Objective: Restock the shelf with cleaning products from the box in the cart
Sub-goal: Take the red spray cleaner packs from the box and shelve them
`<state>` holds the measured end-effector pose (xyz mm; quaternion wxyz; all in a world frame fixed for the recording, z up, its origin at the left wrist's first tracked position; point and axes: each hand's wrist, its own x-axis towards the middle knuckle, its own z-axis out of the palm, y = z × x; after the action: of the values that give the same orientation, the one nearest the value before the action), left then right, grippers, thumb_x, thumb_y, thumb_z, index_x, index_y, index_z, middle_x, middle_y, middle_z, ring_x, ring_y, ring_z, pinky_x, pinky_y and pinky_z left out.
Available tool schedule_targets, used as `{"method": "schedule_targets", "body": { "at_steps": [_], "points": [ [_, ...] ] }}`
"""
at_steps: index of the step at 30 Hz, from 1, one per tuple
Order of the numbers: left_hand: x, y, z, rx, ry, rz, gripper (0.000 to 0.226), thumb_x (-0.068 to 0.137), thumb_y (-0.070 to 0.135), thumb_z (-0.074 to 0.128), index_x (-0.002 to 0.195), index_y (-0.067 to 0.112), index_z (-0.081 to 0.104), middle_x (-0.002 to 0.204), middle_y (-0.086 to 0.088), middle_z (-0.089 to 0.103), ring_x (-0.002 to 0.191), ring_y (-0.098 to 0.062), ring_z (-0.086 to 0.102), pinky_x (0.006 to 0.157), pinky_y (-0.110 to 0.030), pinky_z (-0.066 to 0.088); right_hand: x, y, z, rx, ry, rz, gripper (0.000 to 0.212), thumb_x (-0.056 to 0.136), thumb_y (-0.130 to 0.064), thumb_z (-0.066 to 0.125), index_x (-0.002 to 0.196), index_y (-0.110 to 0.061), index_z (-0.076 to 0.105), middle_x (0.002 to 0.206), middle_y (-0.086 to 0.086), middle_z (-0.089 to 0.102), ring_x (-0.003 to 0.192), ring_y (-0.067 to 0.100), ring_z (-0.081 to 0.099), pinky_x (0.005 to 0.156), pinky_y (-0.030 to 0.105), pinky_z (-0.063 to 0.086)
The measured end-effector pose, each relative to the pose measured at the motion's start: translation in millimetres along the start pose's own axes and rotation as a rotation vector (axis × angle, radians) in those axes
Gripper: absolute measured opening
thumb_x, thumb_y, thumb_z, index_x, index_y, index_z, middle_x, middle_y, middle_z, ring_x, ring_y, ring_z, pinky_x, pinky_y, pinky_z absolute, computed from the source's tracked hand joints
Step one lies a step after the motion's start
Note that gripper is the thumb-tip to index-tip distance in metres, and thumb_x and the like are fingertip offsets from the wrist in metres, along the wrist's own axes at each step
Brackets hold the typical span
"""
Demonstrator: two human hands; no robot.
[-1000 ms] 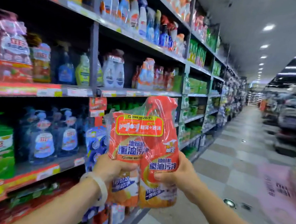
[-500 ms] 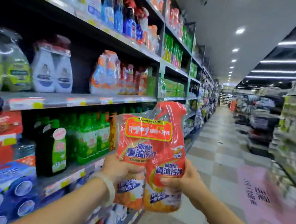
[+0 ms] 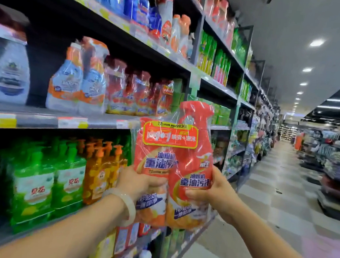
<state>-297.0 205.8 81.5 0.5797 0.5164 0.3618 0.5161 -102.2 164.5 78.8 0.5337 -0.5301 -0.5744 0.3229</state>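
Two hands, left (image 3: 136,184) and right (image 3: 213,194), grip one two-bottle cleaner pack (image 3: 173,164).

Both my arms out, gripping.
My left hand (image 3: 136,184) (bangle on the wrist) and right hand (image 3: 213,192) curl round the twin-pack (image 3: 173,164), forearms reaching forward, raised.

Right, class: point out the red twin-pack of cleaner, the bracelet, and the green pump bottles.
red twin-pack of cleaner (image 3: 170,137): head view, on its yellow-edged label.
bracelet (image 3: 127,204): head view, on the pale band at the left wrist.
green pump bottles (image 3: 50,178): head view, on a front bottle's label.
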Motion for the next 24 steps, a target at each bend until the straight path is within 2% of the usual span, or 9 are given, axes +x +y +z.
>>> {"method": "schedule_targets", "body": {
  "at_steps": [4,8,11,13,17,19,21,22,24],
  "points": [
    [68.8,-1.0,18.2,0.020,0.079,0.028,0.058,0.067,-0.016,0.075,0.122,-0.008,0.057,0.070,-0.011,0.075,0.057,-0.020,0.072,0.051,-0.024,0.058,73.4,23.7,-15.6,0.050,0.002,-0.020,0.077,0.061,0.002,0.084,0.124,-0.015,0.041,0.107,0.007,0.066,0.094,0.020,0.068,0.076,0.032,0.058],
    [139.5,-6.9,31.9,0.054,0.144,0.075,0.050,0.066,-0.015,0.076,0.114,-0.006,0.063,0.091,-0.019,0.074,0.063,-0.021,0.073,0.052,-0.024,0.057,147.9,44.9,-27.2,0.083,-0.024,-0.061,0.061,0.064,0.004,0.082,0.109,-0.019,0.047,0.097,0.003,0.067,0.086,0.016,0.069,0.069,0.028,0.058],
    [202.1,0.0,44.4,0.050,0.210,0.111,0.021,0.066,-0.014,0.076,0.084,-0.004,0.071,0.067,-0.009,0.073,0.046,-0.011,0.067,0.041,-0.015,0.050,220.2,48.9,-38.7,0.055,-0.051,-0.118,0.060,0.064,0.003,0.082,0.111,-0.017,0.051,0.099,0.005,0.070,0.090,0.021,0.070,0.078,0.034,0.059],
    [246.1,14.3,54.7,0.040,0.240,0.137,0.011,0.070,-0.009,0.075,0.074,-0.001,0.069,0.064,-0.004,0.071,0.035,-0.004,0.060,0.033,-0.010,0.042,274.2,41.3,-49.3,0.049,-0.071,-0.157,0.059,0.065,0.004,0.081,0.110,-0.019,0.052,0.101,0.006,0.069,0.094,0.023,0.069,0.083,0.037,0.058],
    [325.0,44.8,82.9,0.049,0.263,0.238,0.008,0.077,-0.007,0.070,0.075,-0.002,0.063,0.045,0.005,0.063,0.029,0.003,0.053,0.028,-0.006,0.035,375.4,18.9,-75.2,0.012,-0.127,-0.268,0.063,0.067,0.002,0.080,0.118,-0.017,0.047,0.106,0.004,0.067,0.093,0.018,0.067,0.079,0.030,0.058],
    [369.1,60.5,89.7,0.072,0.290,0.287,0.013,0.074,-0.003,0.074,0.084,-0.004,0.065,0.053,0.001,0.065,0.037,0.002,0.059,0.035,-0.009,0.043,419.4,12.9,-86.2,0.025,-0.126,-0.315,0.063,0.068,0.003,0.078,0.120,-0.014,0.046,0.106,0.006,0.066,0.091,0.017,0.067,0.074,0.027,0.059],
    [408.9,70.4,95.2,0.123,0.325,0.315,0.045,0.060,0.012,0.086,0.098,-0.005,0.066,0.084,-0.007,0.072,0.073,-0.010,0.071,0.064,-0.026,0.057,459.3,12.2,-95.2,0.045,-0.134,-0.328,0.063,0.069,0.003,0.078,0.120,-0.012,0.045,0.106,0.006,0.065,0.092,0.018,0.067,0.074,0.027,0.059],
    [426.4,73.7,97.5,0.152,0.351,0.324,0.059,0.054,0.017,0.088,0.104,-0.004,0.066,0.096,-0.009,0.071,0.087,-0.019,0.069,0.075,-0.037,0.057,478.3,12.2,-98.6,0.053,-0.140,-0.335,0.063,0.069,0.003,0.077,0.121,-0.011,0.044,0.107,0.006,0.065,0.093,0.019,0.066,0.072,0.026,0.058],
    [458.5,80.2,100.7,0.191,0.391,0.348,0.054,0.057,0.015,0.087,0.104,-0.004,0.066,0.099,-0.010,0.070,0.087,-0.022,0.066,0.073,-0.045,0.057,515.8,13.3,-103.3,0.060,-0.157,-0.359,0.062,0.069,0.003,0.077,0.120,-0.011,0.044,0.104,0.004,0.064,0.091,0.018,0.066,0.066,0.022,0.057]
  ]
}}
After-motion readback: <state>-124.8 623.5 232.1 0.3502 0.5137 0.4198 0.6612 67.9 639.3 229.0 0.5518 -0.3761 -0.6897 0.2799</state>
